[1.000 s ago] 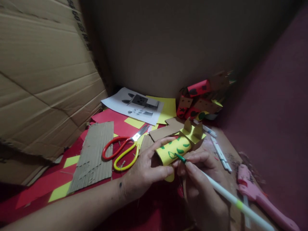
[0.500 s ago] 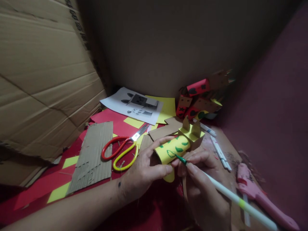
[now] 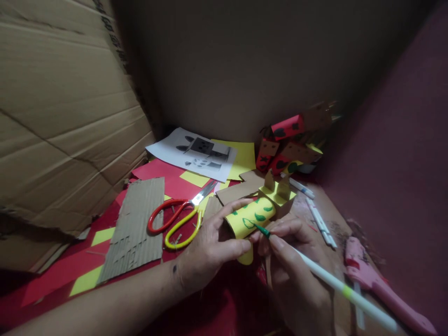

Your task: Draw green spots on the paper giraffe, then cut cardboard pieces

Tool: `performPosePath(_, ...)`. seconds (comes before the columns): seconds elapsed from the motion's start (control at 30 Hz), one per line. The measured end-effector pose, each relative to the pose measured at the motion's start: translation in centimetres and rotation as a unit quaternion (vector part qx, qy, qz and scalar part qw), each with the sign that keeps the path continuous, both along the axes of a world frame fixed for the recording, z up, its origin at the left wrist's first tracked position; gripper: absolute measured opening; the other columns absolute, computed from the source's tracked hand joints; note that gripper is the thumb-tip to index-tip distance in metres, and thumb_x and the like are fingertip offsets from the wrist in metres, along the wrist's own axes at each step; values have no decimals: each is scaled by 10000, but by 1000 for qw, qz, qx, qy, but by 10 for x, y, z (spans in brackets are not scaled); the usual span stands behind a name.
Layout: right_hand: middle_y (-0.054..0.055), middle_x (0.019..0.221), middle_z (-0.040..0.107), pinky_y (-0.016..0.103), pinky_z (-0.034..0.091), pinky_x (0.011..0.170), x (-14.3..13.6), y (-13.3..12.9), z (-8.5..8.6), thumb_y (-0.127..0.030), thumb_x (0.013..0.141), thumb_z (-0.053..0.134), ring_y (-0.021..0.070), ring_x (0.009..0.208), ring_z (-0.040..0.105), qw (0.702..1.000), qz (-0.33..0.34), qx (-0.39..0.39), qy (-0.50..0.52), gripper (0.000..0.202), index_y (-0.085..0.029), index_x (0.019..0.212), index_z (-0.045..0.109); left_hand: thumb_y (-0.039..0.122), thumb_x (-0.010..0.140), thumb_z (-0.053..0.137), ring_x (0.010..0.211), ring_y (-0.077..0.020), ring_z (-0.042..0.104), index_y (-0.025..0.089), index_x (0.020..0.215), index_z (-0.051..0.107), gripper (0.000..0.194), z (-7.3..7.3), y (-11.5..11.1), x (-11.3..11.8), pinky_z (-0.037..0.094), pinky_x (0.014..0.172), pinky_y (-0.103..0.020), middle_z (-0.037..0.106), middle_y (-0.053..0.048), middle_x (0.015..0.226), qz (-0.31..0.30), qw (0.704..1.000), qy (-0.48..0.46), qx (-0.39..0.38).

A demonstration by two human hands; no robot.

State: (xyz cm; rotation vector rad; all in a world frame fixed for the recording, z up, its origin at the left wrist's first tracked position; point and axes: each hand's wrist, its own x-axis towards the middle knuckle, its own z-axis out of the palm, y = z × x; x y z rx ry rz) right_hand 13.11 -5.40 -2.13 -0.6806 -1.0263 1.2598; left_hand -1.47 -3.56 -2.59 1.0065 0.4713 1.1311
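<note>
From the yellow tube figure, the cardboard panel bounds ten o'clock; corrugated piece and scissors lie at nine; the left hand has its fingers grasping the figure, thumb at its lower edge; bare red surface shows toward seven; the right hand has its fingers clasping the green-tipped marker at four, tip touching the tube; pink glue gun lies beyond.

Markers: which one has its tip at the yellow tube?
The green-tipped marker in the right hand; its tip meets the side of the yellow tube, while the other white markers lie loose, beyond that hand.
</note>
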Motion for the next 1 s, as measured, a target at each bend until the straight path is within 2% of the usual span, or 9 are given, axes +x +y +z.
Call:
performPosePath(0.2, -16, 754, 652, 232, 505, 649, 0, -2, 1, -181, 820, 644, 121, 696, 616, 1000, -4, -6, -14, 55, -236, 824, 641, 122, 755, 677, 1018, -192, 584, 289, 1281, 509, 577, -1, 0, -2, 423, 922, -331, 640, -35, 1159, 8, 1000, 30, 5)
performPosePath(0.4, -12, 730, 644, 232, 486, 590, -4, -3, 2, -194, 817, 649, 129, 665, 601, 1000, -16, 5, -23, 51, -243, 829, 642, 103, 742, 673, 986, -201, 580, 307, 1368, 421, 705, 1, -2, -2, 434, 900, -344, 657, -25, 1047, 12, 999, 38, 2)
performPosePath(0.63, -10, 752, 644, 249, 491, 645, -2, -2, 3, -147, 819, 627, 132, 700, 616, 999, 1, 32, -14, 83, -230, 817, 638, 135, 723, 694, 1057, -243, 573, 298, 1387, 397, 745, 3, -2, 0, 429, 913, -355, 631, -55, 1191, 11, 1000, 14, -9)
performPosePath(0.83, -9, 738, 657, 252, 488, 644, -2, -2, 3, -155, 831, 613, 132, 682, 618, 999, -12, 26, -28, 73, -226, 823, 628, 129, 726, 691, 1057, -230, 577, 293, 1400, 372, 763, 4, -3, 1, 430, 900, -332, 640, -59, 1182, 15, 1000, 14, -20)
performPosePath(1.0, -20, 743, 653, 213, 495, 622, -3, -3, 1, -170, 821, 646, 111, 672, 604, 999, -13, 18, -24, 73, -243, 828, 647, 131, 717, 682, 1050, -232, 575, 283, 1353, 438, 698, 5, -2, 2, 435, 900, -342, 635, -54, 1184, 20, 999, 21, -20)
